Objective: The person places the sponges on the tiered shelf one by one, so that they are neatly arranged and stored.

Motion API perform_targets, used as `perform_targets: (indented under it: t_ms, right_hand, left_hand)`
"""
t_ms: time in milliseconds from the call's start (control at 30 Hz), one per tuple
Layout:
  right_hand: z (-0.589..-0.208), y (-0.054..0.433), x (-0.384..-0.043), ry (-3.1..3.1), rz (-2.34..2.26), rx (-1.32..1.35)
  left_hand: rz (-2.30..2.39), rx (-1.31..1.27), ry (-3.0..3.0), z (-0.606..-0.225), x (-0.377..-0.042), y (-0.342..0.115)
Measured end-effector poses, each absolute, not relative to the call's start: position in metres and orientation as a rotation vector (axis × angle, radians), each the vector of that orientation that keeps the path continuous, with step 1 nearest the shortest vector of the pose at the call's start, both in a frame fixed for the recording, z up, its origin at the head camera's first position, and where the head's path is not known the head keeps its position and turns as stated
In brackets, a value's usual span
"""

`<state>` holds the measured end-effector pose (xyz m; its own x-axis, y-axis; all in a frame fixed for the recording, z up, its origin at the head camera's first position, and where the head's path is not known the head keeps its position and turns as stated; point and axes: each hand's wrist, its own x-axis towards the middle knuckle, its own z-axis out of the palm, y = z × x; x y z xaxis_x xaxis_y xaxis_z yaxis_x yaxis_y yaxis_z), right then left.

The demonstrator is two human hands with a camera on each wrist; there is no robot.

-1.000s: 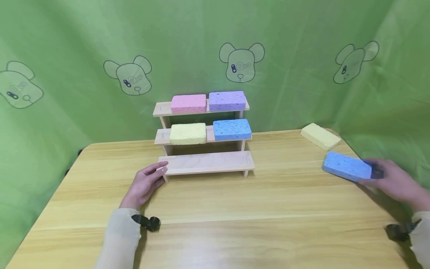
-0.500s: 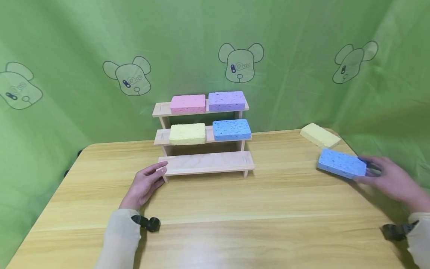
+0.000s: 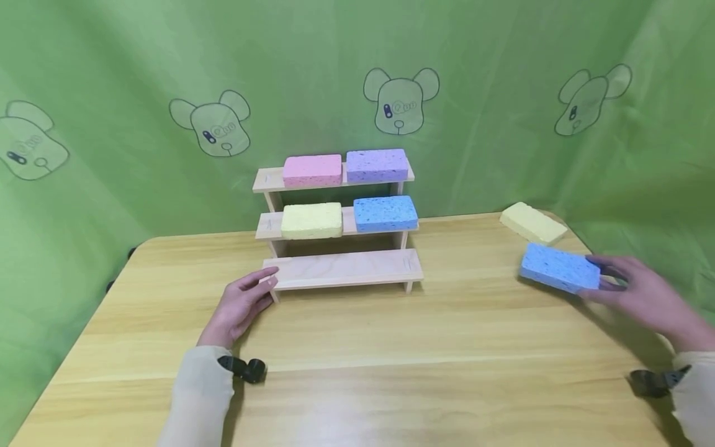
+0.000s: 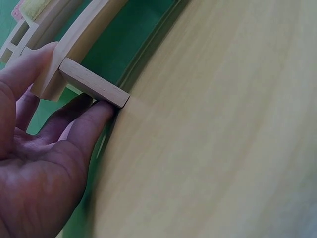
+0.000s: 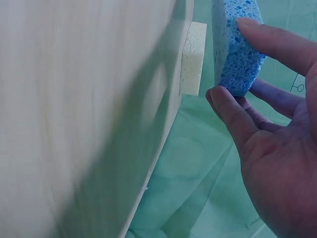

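In the head view my right hand [image 3: 642,295] holds a blue sponge [image 3: 558,268] by its right end, up off the table. The right wrist view shows thumb and fingers pinching this blue sponge [image 5: 241,54] at its end. My left hand [image 3: 242,307] grips the left end of the bottom step of a three-tier wooden stand [image 3: 343,271]. Close up, its fingers lie against the stand's leg [image 4: 94,83]. On the middle step sit a yellow sponge [image 3: 311,221] and another blue sponge [image 3: 385,214]. A pink sponge [image 3: 312,171] and a purple sponge [image 3: 377,166] lie on the top step.
A second yellow sponge [image 3: 533,223] lies at the table's back right corner, just behind the held sponge. Green fabric [image 3: 313,62] with printed bear heads hangs behind and beside the wooden table [image 3: 380,360]. Each wrist wears a small black camera.
My right hand has carried the blue sponge a little left and toward the back. The left hand has stayed on the stand, and the sponges on the steps keep their places.
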<state>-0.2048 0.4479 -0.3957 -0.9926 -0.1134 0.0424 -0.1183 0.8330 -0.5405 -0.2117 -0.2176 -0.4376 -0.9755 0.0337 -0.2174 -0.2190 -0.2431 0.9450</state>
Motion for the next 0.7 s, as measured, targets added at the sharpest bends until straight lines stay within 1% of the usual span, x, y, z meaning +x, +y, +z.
perform_targets:
  t_ms: [700]
  right_hand:
    - [-0.393, 0.415, -0.211, -2.946, 0.929, 0.328]
  left_hand:
    - [2.377, -0.228, 1.794, -0.438, -0.212, -0.216]
